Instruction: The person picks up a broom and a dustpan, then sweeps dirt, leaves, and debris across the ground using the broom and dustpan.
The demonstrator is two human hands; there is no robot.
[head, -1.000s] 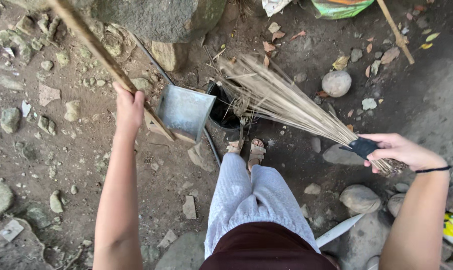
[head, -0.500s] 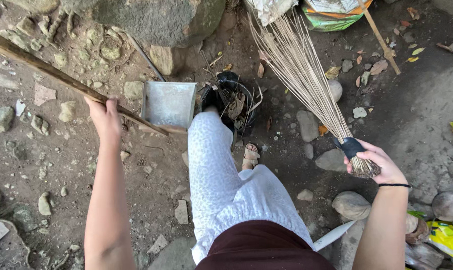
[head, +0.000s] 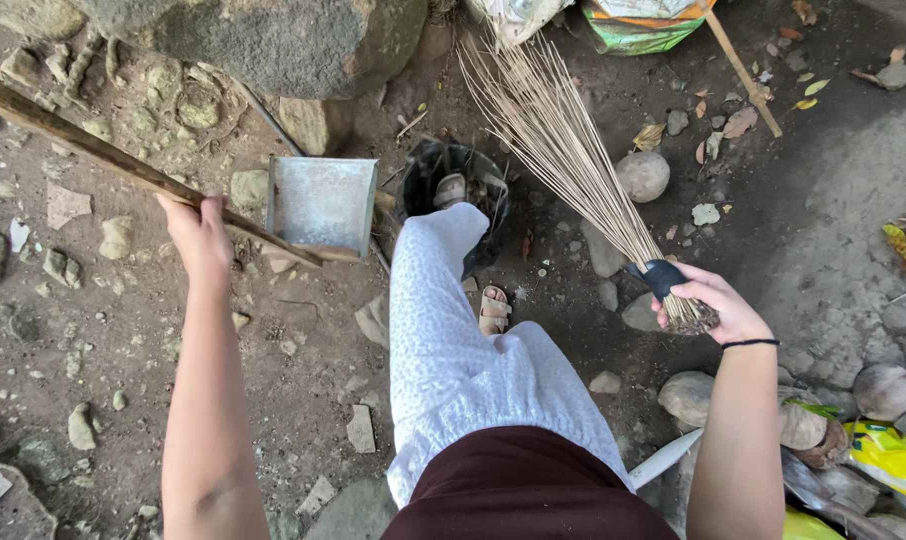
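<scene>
My left hand [head: 199,232] grips the long wooden handle [head: 63,135] of a grey metal dustpan [head: 321,205], which rests tilted on the dirt. My right hand [head: 711,302] holds a stick broom [head: 553,135] by its black-bound base, the thin straws fanning up and away toward the top of the view. A black bucket [head: 425,165] stands on the ground between dustpan and broom. One foot in a sandal [head: 451,190] presses down inside the bucket; the other sandalled foot [head: 493,308] stands on the dirt. White patterned trousers [head: 453,350] cover both legs.
A large boulder [head: 233,40] sits at the top left. Loose stones [head: 641,175] and dry leaves [head: 741,122] litter the dirt. A green and orange sack [head: 643,28] and a leaning stick [head: 741,70] are at the top. Rocks and yellow plastic [head: 888,450] lie at the lower right.
The broom has swung from sweeping low across the bucket to pointing upward. One leg has lifted and its foot now presses into the bucket. The dustpan shifted slightly left.
</scene>
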